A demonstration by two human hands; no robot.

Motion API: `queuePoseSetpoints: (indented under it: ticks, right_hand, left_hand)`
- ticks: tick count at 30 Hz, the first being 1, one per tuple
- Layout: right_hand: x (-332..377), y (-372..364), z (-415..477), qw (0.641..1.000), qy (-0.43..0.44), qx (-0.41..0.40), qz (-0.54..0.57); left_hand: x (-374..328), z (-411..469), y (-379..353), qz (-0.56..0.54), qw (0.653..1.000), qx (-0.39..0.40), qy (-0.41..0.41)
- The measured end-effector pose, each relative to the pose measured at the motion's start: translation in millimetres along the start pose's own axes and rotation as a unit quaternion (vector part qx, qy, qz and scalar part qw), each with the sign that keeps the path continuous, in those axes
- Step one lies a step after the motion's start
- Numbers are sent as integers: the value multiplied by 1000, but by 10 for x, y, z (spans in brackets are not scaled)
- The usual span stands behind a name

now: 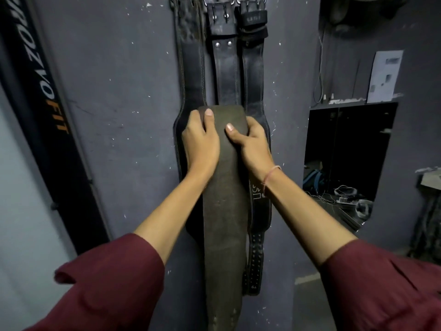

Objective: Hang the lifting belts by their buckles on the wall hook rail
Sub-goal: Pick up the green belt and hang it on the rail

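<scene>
I see both hands clamped on one brown belt [224,211], held upright in front of the grey wall [124,91]. My left hand [200,142] wraps its left edge, thumb pressed flat on the front face near the folded top. My right hand [253,146] grips the right edge a little lower, thumb also on the front. The fingers of both hands curl behind the belt and are hidden, but the grip is plainly closed on it. The belt's top is a rounded fold; its lower end runs down out of view at the bottom edge.

Behind it, three black belts hang side by side on the wall: the left one [191,68], the middle one [225,72] and the right one [253,75]. Their metal buckles [219,2] sit at the very top of the frame; I cannot make out the rail itself. The brown belt overlaps the wide lower parts of these three.

A thin cord bracelet [272,174] circles the right wrist. Maroon sleeves [112,283] cover both forearms.
</scene>
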State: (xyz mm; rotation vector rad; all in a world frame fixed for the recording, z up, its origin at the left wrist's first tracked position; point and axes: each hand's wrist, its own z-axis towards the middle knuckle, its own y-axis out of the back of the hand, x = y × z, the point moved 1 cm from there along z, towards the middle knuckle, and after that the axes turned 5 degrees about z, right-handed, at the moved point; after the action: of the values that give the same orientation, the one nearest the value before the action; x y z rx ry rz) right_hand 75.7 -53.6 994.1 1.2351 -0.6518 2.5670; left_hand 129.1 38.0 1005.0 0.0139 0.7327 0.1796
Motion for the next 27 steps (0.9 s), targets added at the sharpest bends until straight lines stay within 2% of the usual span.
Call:
queuePoseSetpoints:
  ticks: [3, 6, 9, 11, 13, 19, 24, 27]
  right_hand:
    - [-95, -82, 24, 999, 4, -45, 10]
    - [-127, -64, 81, 996, -16, -84, 32]
    - [-77, -51, 141, 995, -22, -96, 33]
    - [-15, -73, 165, 995, -11, -95, 29]
    - [18, -97, 193, 995, -3, -94, 22]
    - [-6, -48, 178, 998, 16, -64, 19]
    - [-205, -2, -42, 999, 13, -30, 28]
    - [-277, 25, -188, 999, 13, -17, 35]
  left_hand:
    - [166, -236, 96, 12, 999, -15, -35]
    - [488, -782, 164, 22, 997, 39, -70]
    - [1096, -1460, 204, 22, 995, 94, 23]
    - [1410, -1803, 246, -30, 984, 146, 101]
    - [1504, -1982, 270, -83, 971, 173, 143]
    - [1026, -1597, 218, -146, 975, 123, 110]
    - [469, -931, 212, -131, 988, 76, 33]
    - [344, -567, 165, -103, 987, 85, 86]
